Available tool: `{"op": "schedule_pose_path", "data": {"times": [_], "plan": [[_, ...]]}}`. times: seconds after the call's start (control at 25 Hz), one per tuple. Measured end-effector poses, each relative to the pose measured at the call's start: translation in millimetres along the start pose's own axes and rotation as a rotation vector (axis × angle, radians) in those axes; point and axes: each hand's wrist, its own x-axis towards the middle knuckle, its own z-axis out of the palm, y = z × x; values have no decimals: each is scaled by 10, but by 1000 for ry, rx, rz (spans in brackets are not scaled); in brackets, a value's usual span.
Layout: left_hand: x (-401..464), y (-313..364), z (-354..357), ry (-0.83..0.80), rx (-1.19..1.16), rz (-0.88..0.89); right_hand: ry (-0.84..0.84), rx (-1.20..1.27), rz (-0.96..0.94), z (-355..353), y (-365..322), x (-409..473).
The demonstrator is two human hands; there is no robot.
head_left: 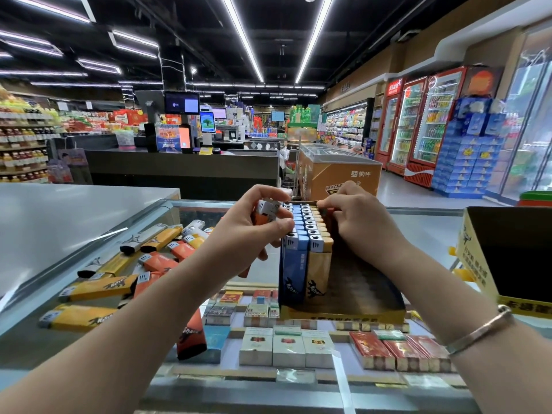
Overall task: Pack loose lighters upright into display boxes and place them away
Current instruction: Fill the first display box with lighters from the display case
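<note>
1. Both forearms reach forward over the glass desk. The left hand is raised beside the box, fingers curled round a small bunch of lighters, their white caps tilted toward the box.
2. The right hand lies on the far right side of the packed rows, fingers bent over the tops of the upright lighters and pressing on them; whether it grips any cannot be told. A bangle sits on the right wrist.
3. The upright lighters, blue and tan, bear a dark logo with an animal figure; the lettering is too blurred to read. The box front carries yellow print, unreadable.
4. The box stands on the desk, its left part filled with upright rows, just right of the left hand.
5. Loose lighters, orange, yellow and grey, lie flat on the desk to the left, below the left forearm.
6. A second box, yellow with black writing, stands at the right edge.
7. Cigarette packs show under the glass.
</note>
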Motion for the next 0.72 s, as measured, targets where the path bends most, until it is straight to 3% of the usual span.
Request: {"op": "schedule_pose_path", "data": {"times": [0.16, 0.28, 0.44, 0.72], "plan": [[-2, 24, -25, 27, -178, -12, -52, -97, -19, -22, -34, -110], [17, 59, -70, 27, -337, -1, 130, 127, -40, -113, -139, -167], [-16, 75, -79, -55, -238, 89, 166, 494, -112, -218, -375, -219], [-107, 145, -5, -157, -84, 214, 97, 515, -205, -205, -502, -272]]}}
